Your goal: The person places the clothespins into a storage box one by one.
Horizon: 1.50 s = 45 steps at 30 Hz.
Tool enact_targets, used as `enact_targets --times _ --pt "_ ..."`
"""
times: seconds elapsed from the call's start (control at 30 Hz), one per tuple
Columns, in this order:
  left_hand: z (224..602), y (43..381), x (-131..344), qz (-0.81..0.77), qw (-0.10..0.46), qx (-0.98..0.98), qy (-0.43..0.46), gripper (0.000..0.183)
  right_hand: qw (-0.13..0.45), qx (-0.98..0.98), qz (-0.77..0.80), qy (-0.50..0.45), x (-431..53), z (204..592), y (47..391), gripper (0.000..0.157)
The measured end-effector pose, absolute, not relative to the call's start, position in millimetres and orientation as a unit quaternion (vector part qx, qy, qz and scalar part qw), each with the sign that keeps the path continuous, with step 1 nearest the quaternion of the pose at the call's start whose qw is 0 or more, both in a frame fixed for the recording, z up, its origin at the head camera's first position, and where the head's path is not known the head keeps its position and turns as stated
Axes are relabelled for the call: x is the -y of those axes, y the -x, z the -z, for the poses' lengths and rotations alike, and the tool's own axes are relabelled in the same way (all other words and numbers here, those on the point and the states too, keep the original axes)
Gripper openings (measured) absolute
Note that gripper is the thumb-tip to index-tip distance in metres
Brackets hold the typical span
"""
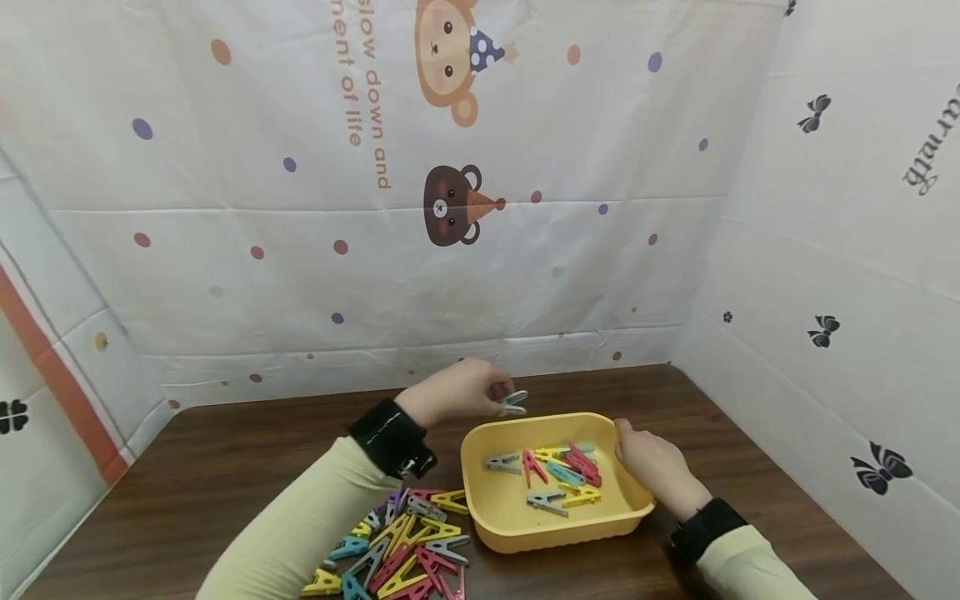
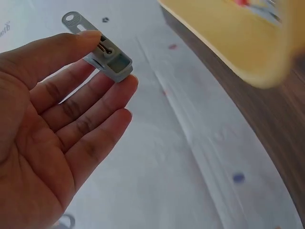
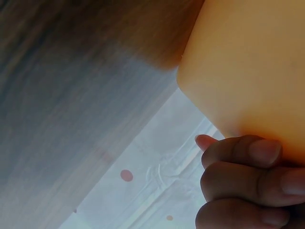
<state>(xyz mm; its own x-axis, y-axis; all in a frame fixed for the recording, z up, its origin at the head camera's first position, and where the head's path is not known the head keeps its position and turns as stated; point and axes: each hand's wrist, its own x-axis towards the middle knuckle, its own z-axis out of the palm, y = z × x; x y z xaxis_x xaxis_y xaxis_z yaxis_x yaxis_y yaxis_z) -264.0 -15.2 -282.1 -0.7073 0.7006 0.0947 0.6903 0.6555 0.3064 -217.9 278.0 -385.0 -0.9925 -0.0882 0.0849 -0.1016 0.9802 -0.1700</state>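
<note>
My left hand [image 1: 459, 390] pinches a grey clothespin [image 1: 513, 400] just beyond the far left corner of the yellow plastic basin [image 1: 566, 532]. In the left wrist view, the thumb presses the grey clothespin [image 2: 116, 61] against the index finger, while the other fingers extend loosely. My right hand [image 1: 654, 467] grips the basin's right side at the rim. The right wrist view shows curled fingers [image 3: 238, 183] against the outside of the basin wall [image 3: 248, 71]. Inside the basin lie several clothespins, among them a red one [image 1: 533, 469] and a grey one [image 1: 547, 502].
A heap of mixed clothespins [image 1: 401, 550] in red, yellow, grey, blue and purple lies left of the basin, partly behind the left forearm. Everything stands on a dark wooden table [image 1: 247, 467]. White printed cloth [image 1: 247, 308] rises behind it and at both sides.
</note>
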Motion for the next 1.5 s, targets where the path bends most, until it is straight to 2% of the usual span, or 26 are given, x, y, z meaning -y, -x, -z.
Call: enact_targets --times 0.17,0.4,0.7,1.0,1.13,1.33,1.5 --pt "283 268 -19 -0.18 0.038 -0.901 -0.393 0.019 0.032 0.995 -0.084 -0.043 -277 385 220 0.04" --pt "306 272 -55 -0.185 0.062 -0.888 -0.415 0.016 0.034 0.995 -0.083 -0.043 -275 385 223 0.038" --pt "343 271 -63 -0.177 0.096 -0.896 -0.396 0.012 0.043 0.994 -0.085 -0.047 -277 389 224 0.037" --pt "364 270 -62 -0.2 0.158 -0.903 -0.347 0.011 0.041 0.994 -0.084 -0.051 -276 387 225 0.039" --pt "368 271 -62 -0.19 0.168 -0.907 -0.336 0.017 0.039 0.995 -0.083 -0.049 -276 385 227 0.039" --pt "372 274 -61 -0.128 0.156 -0.921 -0.334 0.04 0.038 0.994 -0.087 -0.049 -276 386 229 0.037" --pt "371 274 -65 -0.083 0.148 -0.935 -0.312 0.045 0.046 0.994 -0.081 -0.054 -278 386 230 0.037"
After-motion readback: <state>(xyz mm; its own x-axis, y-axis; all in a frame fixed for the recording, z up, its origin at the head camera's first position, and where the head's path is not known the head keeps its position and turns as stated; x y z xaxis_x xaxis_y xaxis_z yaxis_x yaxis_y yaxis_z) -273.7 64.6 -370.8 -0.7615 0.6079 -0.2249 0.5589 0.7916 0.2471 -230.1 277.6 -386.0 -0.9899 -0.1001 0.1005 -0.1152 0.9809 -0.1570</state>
